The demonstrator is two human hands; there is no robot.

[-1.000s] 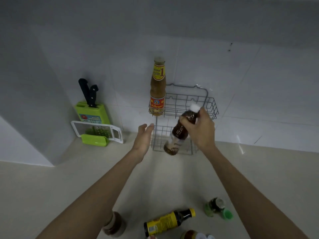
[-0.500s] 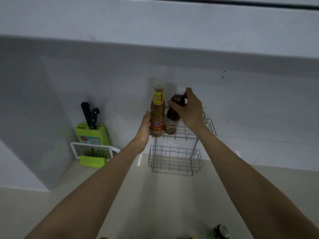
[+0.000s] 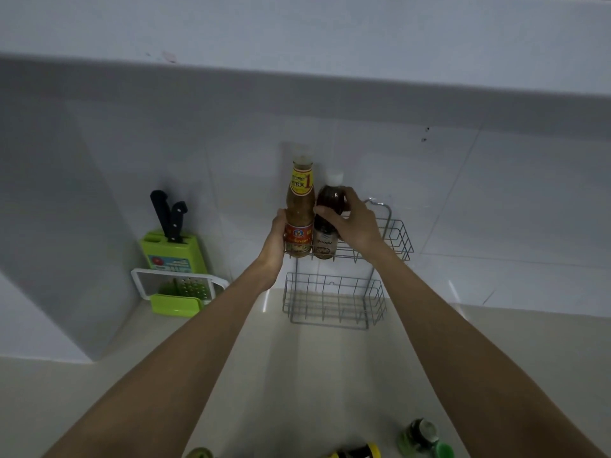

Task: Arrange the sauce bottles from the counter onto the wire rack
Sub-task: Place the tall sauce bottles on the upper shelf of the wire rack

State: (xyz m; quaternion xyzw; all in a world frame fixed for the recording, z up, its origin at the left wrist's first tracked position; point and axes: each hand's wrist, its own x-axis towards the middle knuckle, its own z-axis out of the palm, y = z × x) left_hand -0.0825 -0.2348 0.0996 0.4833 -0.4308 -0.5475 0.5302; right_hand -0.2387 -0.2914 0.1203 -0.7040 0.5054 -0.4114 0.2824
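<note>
A two-tier wire rack [image 3: 398, 239] hangs on the white tiled wall. A tall orange-brown sauce bottle [image 3: 299, 209] with a yellow neck label stands at the left end of the upper basket. Right beside it stands a dark brown bottle [image 3: 325, 239] with a white cap, and my right hand [image 3: 352, 223] is closed around its shoulder. My left hand [image 3: 276, 239] rests against the left side of the tall bottle and the rack. The lower basket [image 3: 330, 302] holds nothing.
A green knife block [image 3: 172, 249] with black-handled knives stands at the left, a white-framed grater [image 3: 180, 285] leaning in front of it. At the bottom edge of the counter lie a yellow-capped dark bottle [image 3: 358, 452] and a green-capped bottle [image 3: 423, 438].
My right hand carried the dark bottle up from in front of the lower basket and set it in the upper basket beside the tall bottle. My left hand rose to the tall bottle.
</note>
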